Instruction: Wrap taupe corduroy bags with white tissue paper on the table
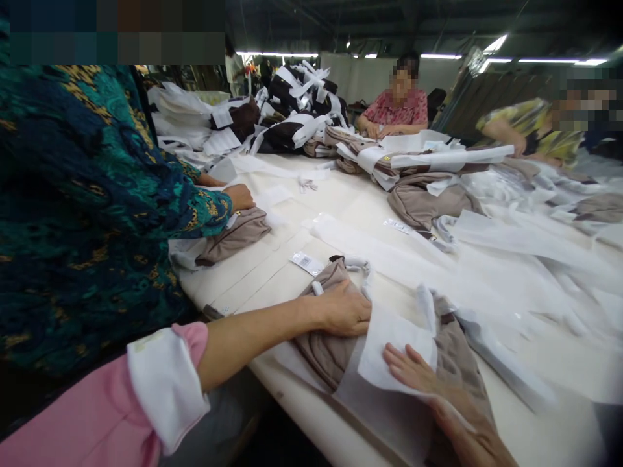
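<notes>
A taupe fabric bag [321, 353] lies in front of me at the table's near edge, its handles wrapped in white paper. Across its middle is a sheet of white tissue paper [389, 337]. My left hand [343, 310] rests on the bag's left part, fingers stretched out, their tips at the paper's edge. My right hand [418, 376] lies palm down on the paper with its fingers spread; part of the sheet rises over its wrist. A white tag with a barcode [306, 263] lies by the bag's upper left.
The white table [243, 285] bears paper strips, a second tag [396, 226] and more taupe bags [428, 198]. Dark wrapped bags [292, 97] are heaped at the back. A co-worker in a teal patterned top [87, 194] stands close left, hands on another bag [238, 237]. Two people work across.
</notes>
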A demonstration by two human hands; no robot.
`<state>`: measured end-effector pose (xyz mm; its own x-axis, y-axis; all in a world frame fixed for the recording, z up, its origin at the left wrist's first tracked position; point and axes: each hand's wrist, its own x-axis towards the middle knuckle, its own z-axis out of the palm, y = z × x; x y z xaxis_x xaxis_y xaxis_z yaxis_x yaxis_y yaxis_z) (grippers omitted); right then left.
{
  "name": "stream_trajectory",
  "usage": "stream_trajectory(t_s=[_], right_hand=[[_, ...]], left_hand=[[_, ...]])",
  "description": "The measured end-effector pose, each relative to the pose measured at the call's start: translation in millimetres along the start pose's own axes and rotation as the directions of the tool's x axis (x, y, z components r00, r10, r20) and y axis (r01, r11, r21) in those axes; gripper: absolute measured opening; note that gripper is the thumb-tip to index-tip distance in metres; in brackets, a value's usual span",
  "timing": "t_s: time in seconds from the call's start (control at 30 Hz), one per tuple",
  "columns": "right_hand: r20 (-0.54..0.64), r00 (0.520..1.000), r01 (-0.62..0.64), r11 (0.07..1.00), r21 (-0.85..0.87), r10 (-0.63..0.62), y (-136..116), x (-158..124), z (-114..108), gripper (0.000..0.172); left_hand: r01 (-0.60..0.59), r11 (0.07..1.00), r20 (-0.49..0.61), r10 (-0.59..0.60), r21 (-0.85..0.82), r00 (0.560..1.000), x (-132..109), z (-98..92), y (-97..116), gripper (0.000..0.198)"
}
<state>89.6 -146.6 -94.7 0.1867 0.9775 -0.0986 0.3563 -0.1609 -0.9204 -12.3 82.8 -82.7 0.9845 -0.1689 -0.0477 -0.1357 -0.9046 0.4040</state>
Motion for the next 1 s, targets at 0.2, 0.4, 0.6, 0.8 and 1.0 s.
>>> stream_trajectory(t_s=[0.2, 0.4, 0.6, 0.8, 1.0], right_hand=[[0.291, 0.843, 0.535, 0.646, -0.545, -0.452, -14, 0, -2, 0.042], [0.446, 0.751, 0.612, 0.260, -0.747, -0.487, -17, 6, 9, 0.037], [0.449, 0.739, 0.518, -0.003, -0.855, -0.502, 6, -13, 33, 0.043], [0.335, 0.819, 0.427, 0.107, -0.898, -0.465, 21, -24, 46, 0.057], [0.288, 0.851, 0.409, 0.210, -0.888, -0.438, 22, -23, 44, 0.061]], left_hand=[[0.004, 1.000, -0.178, -0.008, -0.023, 0.984, -7, 19.3, -9, 0.027], [0.104, 0.992, -0.280, -0.121, -0.075, 0.952, -11, 27.6, -10, 0.037], [0.116, 0.989, -0.306, -0.139, -0.093, 0.942, -11, 30.8, -14, 0.038], [0.049, 0.999, -0.512, -0.040, 0.004, 0.858, -22, 16.6, 6, 0.037], [-0.318, 0.932, -0.355, 0.360, 0.172, 0.863, -60, 30.0, 48, 0.028]])
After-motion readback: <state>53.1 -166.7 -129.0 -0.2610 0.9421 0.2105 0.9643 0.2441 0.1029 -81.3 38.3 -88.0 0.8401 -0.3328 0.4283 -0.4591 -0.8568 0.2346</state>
